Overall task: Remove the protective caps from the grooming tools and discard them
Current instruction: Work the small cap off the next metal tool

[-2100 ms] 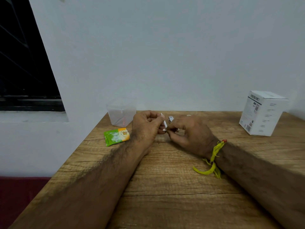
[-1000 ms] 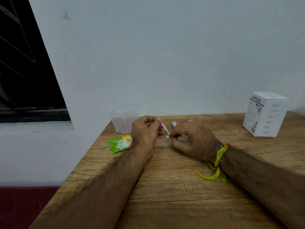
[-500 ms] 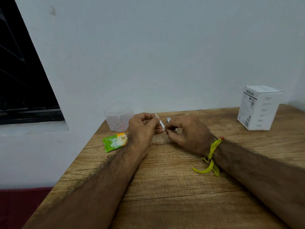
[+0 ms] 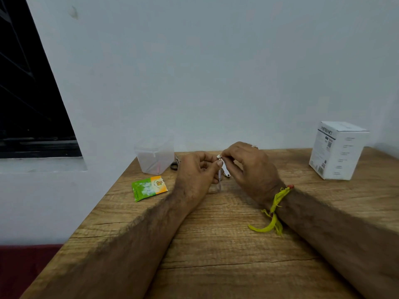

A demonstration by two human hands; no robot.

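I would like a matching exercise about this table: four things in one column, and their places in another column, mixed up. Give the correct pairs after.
Things:
1. white box
2. green sachet
3. clear plastic container
4. yellow thread

Places:
A. tied round the right wrist
B. far left corner of the table, by the wall
C. far right of the table
D. flat on the table, in front of the container

Pairs: 1-C, 2-D, 3-B, 4-A
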